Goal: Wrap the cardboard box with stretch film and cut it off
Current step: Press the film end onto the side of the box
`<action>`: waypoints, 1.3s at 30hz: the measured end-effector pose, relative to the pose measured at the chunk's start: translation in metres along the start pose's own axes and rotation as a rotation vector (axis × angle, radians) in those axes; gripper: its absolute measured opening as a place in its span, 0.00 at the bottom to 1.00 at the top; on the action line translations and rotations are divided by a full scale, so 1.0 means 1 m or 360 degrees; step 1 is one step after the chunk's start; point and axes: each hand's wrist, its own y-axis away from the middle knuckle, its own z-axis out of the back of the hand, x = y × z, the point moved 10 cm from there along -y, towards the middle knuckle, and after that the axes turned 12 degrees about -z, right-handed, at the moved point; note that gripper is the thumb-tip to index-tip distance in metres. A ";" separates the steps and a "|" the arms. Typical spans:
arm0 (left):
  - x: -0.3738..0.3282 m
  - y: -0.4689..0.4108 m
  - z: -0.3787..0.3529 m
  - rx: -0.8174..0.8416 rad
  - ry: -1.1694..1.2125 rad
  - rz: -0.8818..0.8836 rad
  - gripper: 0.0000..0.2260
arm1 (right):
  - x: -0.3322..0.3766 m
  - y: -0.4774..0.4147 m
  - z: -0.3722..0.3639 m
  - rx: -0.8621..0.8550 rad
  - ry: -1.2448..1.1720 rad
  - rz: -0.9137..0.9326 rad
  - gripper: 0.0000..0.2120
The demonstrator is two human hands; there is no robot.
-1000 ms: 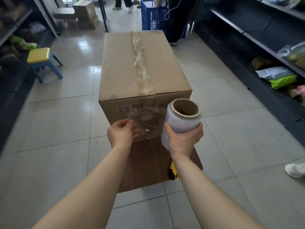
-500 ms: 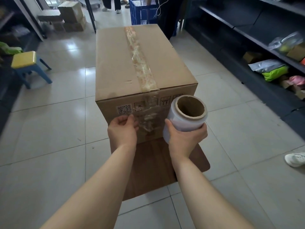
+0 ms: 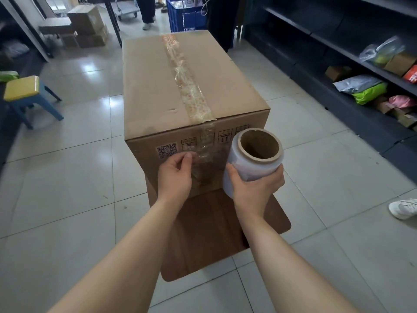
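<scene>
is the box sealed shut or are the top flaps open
Shut. The cardboard box has its top flaps lying flat, with clear tape running along the centre seam and down the near face.

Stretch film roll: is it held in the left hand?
No, the right hand grips the stretch film roll; the left hand pinches its loose film end.
</scene>
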 end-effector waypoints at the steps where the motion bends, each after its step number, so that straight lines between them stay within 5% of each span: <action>1: 0.000 -0.001 0.001 -0.0007 -0.0011 -0.0021 0.08 | 0.002 0.000 0.000 0.0024 -0.0014 0.0012 0.51; 5: 0.001 -0.001 -0.001 -0.0032 0.0007 -0.0047 0.10 | 0.006 -0.005 0.006 0.0089 -0.0050 0.0060 0.41; 9: 0.009 -0.002 0.002 -0.0078 0.0025 -0.0049 0.11 | 0.004 -0.019 0.018 0.0012 -0.0092 -0.0056 0.48; 19: 0.002 0.010 -0.002 -0.0121 -0.0021 -0.0071 0.12 | 0.005 -0.040 0.030 -0.0100 -0.0128 -0.0089 0.47; 30: -0.004 -0.002 -0.038 0.0155 -0.0135 -0.0095 0.09 | 0.005 -0.034 0.025 -0.0197 0.0133 0.0029 0.54; 39: 0.004 0.002 -0.057 0.0413 -0.0174 -0.0119 0.10 | 0.002 -0.039 0.019 -0.0040 -0.0060 0.0041 0.52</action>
